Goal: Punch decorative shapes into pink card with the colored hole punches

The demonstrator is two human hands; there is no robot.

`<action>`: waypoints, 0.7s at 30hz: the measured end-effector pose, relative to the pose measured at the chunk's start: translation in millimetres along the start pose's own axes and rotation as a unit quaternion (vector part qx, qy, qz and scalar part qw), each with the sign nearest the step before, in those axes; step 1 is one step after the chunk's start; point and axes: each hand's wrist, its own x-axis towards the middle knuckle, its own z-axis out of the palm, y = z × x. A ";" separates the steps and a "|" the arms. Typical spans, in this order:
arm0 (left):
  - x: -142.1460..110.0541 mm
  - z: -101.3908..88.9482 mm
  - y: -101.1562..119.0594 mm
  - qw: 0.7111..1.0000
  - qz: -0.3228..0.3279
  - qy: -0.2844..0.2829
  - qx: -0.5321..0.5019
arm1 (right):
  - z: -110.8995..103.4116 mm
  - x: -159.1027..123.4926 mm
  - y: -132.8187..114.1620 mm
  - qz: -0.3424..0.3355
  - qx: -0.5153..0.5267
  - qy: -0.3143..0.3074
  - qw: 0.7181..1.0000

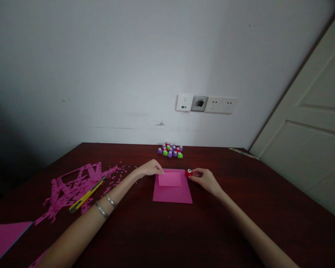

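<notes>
A darker pink sheet [171, 195] lies flat on the table with a smaller light pink piece of paper [170, 179] over its upper part. The fingers of my left hand [153, 168] are pinched together at the light piece's upper left corner. Beside the sheet's upper right corner, my right hand [205, 178] grips a small red craft punch [188, 172] with a white button between thumb and fingers. Whether the punch touches the paper is too small to tell. Several similar craft punches [170, 150] in purple, green and red sit clustered behind the sheet.
Pink punched paper scraps [69, 190] and small cut-out bits [115, 175] spread over the left of the table. A yellow utility knife [86, 195] lies on the scraps. Another pink sheet [7, 238] is at the near left. Wall sockets [220, 105] are behind the table.
</notes>
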 end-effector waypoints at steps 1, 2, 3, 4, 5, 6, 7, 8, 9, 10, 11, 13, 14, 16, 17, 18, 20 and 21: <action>-0.7 0.1 0.7 1.000 0.000 -0.002 -0.006 | 0.6 -0.1 0.4 0.000 0.006 -0.001 1.000; -1.4 0.3 1.5 1.000 0.001 -0.004 -0.012 | 1.3 -0.1 0.8 0.001 0.011 -0.001 1.000; -2.0 0.8 2.2 1.000 0.001 -0.007 -0.019 | 1.9 -0.1 1.2 0.001 0.016 -0.002 1.000; -2.3 1.2 2.8 1.000 0.002 -0.009 -0.024 | 2.6 0.0 1.5 0.001 0.020 -0.004 1.000; -2.4 1.6 3.1 1.000 0.003 -0.011 -0.029 | 3.2 0.1 1.8 0.002 0.024 -0.005 1.000; -2.3 2.0 3.3 0.999 0.003 -0.012 -0.031 | 3.9 0.1 2.0 0.002 0.027 -0.006 1.000; -2.1 2.2 3.3 0.999 0.003 -0.013 -0.032 | 4.5 0.2 2.1 0.001 0.029 -0.008 1.000; -1.9 2.4 3.3 0.999 0.002 -0.013 -0.031 | 5.2 0.2 2.1 0.001 0.032 -0.010 0.999; -1.8 2.5 3.4 0.999 0.001 -0.015 -0.030 | 5.8 0.1 2.1 0.000 0.035 -0.011 0.999; -1.7 2.6 3.6 0.999 0.000 -0.016 -0.029 | 6.5 0.0 2.0 -0.001 0.037 -0.013 0.999; -1.8 2.6 3.9 0.999 -0.001 -0.017 -0.028 | 7.1 -0.2 1.8 -0.002 0.040 -0.014 0.999; -2.5 2.6 5.0 0.999 -0.002 -0.019 -0.028 | 8.2 -0.7 1.0 -0.003 0.046 -0.017 0.999; -3.0 2.6 5.7 0.999 -0.003 -0.019 -0.028 | 8.6 -1.0 0.5 -0.004 0.048 -0.018 0.999; -3.9 2.5 6.8 0.999 -0.004 -0.020 -0.030 | 9.2 -1.7 -0.7 -0.004 0.051 -0.017 0.999; -4.3 2.4 7.2 0.999 -0.006 -0.020 -0.030 | 9.3 -1.9 -1.2 -0.004 0.051 -0.016 0.999; -4.5 2.3 7.5 0.999 -0.007 -0.021 -0.031 | 9.5 -2.2 -1.7 -0.004 0.051 -0.015 0.999; -4.7 2.2 7.6 0.999 -0.008 -0.021 -0.033 | 9.8 -2.5 -2.1 -0.004 0.051 -0.015 0.999; -4.7 2.1 7.6 0.999 -0.008 -0.021 -0.034 | 9.9 -2.5 -2.0 -0.005 0.051 -0.015 0.999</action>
